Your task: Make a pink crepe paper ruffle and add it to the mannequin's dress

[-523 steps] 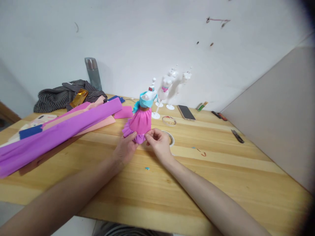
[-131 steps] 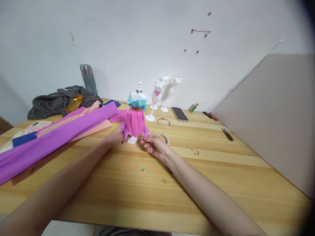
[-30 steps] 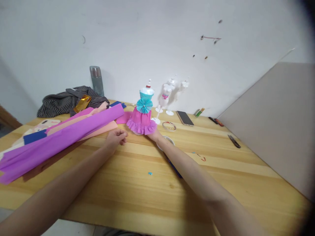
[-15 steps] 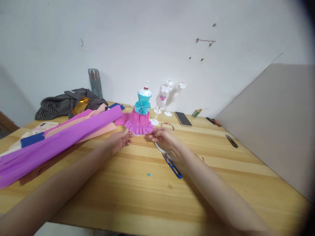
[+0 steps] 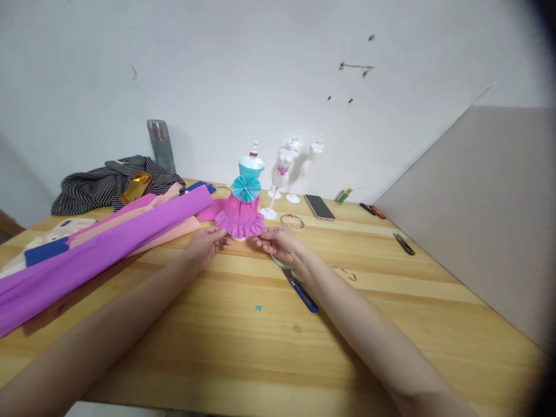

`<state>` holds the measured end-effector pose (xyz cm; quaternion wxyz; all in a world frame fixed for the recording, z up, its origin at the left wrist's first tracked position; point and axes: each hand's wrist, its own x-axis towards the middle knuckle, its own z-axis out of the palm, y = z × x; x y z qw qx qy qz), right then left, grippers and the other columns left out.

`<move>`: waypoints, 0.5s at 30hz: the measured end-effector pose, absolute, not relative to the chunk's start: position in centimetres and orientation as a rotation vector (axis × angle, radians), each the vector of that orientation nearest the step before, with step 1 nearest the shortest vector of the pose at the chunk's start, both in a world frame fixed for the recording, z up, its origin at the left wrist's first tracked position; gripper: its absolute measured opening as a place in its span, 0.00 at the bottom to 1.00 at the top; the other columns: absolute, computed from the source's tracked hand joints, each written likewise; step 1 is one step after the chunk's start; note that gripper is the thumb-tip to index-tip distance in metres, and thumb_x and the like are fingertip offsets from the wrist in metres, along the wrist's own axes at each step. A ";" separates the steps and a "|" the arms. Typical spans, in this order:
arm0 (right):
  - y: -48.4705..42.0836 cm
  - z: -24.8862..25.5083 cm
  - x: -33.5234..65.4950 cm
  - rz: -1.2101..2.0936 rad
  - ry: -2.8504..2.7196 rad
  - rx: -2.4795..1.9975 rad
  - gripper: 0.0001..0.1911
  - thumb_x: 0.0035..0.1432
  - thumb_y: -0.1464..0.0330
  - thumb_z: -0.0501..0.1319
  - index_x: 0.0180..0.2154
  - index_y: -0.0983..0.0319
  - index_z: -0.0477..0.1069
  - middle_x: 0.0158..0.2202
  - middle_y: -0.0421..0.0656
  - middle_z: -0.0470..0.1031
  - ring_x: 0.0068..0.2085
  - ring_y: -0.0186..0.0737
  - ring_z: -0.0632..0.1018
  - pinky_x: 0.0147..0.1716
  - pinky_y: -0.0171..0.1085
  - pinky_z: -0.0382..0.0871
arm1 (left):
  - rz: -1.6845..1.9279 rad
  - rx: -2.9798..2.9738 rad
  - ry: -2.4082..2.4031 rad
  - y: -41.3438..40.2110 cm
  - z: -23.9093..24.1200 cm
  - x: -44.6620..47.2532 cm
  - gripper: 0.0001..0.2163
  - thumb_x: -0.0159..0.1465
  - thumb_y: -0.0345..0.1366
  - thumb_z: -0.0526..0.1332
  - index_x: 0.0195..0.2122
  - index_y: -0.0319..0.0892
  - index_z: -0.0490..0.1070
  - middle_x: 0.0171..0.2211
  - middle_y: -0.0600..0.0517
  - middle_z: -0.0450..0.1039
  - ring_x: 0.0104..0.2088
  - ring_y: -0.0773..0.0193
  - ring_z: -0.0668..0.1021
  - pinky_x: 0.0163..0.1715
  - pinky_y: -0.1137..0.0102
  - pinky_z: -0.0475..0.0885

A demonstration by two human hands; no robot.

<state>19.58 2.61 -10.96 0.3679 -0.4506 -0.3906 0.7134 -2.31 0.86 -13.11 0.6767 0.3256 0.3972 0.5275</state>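
A small white dress form (image 5: 251, 164) stands upright on the table, dressed in a turquoise top with a pleated turquoise paper rosette (image 5: 246, 189) at the waist. Below it flares a pink paper skirt (image 5: 242, 212) with a ruffled purple hem. My left hand (image 5: 208, 245) pinches the hem's left edge between thumb and fingers. On the opposite side, my right hand (image 5: 278, 242) has the right edge of the hem pinched. Partly hidden under my right wrist lie a white ring-shaped item and blue-handled scissors (image 5: 304, 294).
Rolled crepe paper (image 5: 108, 255) and a striped cloth (image 5: 108, 182) lie at left, near a flask (image 5: 160, 146). Behind are more white dress forms (image 5: 284, 165), a phone (image 5: 320, 207) and a bracelet (image 5: 292, 221). A cutter (image 5: 404, 244) lies right; turquoise scraps (image 5: 259, 308) lie in front.
The view has shifted slightly, moving everything a little left. My fingers have closed in on both sides of the skirt's hem; the dress form stays upright in place.
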 end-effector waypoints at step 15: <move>2.6 -9.7 20.8 1.340 -1.457 -1.479 0.09 0.57 0.74 0.61 0.25 0.63 0.68 0.15 0.40 0.72 0.16 0.30 0.71 0.14 0.27 0.64 | 1.176 0.735 0.920 0.5 -12.8 -1.9 0.08 0.63 0.33 0.62 0.30 0.34 0.72 0.26 0.48 0.77 0.21 0.71 0.76 0.21 0.77 0.69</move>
